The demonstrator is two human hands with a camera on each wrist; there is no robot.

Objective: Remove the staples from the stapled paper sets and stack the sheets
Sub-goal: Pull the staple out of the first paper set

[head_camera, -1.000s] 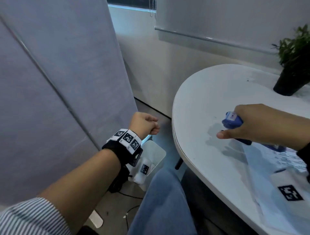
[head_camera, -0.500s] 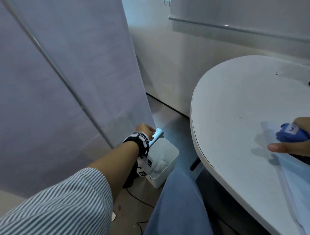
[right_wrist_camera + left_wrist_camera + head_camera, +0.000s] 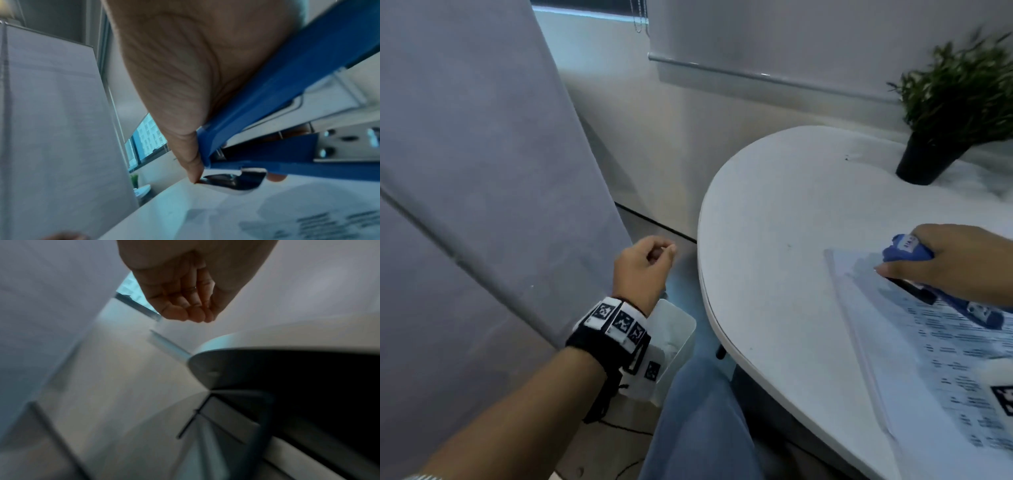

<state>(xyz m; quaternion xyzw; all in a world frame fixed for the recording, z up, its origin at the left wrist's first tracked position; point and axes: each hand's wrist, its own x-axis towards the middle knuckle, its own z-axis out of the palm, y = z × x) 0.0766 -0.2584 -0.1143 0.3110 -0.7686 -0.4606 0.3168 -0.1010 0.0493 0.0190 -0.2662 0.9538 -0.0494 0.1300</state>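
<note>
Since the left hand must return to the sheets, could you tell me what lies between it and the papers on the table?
In the head view, between the left hand and the papers lies only floor, then the table edge and its bare white top.

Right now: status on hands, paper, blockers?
Left hand loosely curled, empty, above the bin. Right hand grips blue stapler over the printed sheets. No blockers seen.

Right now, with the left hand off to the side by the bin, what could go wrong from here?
1. The papers lie near the table edge with only the right hand on them, so they may slide.
2. That hand's grip holds the blue stapler; working it one-handed could tear a sheet.
3. The left hand is loosely curled beyond the white bin; whether it holds a staple is unclear.
</note>
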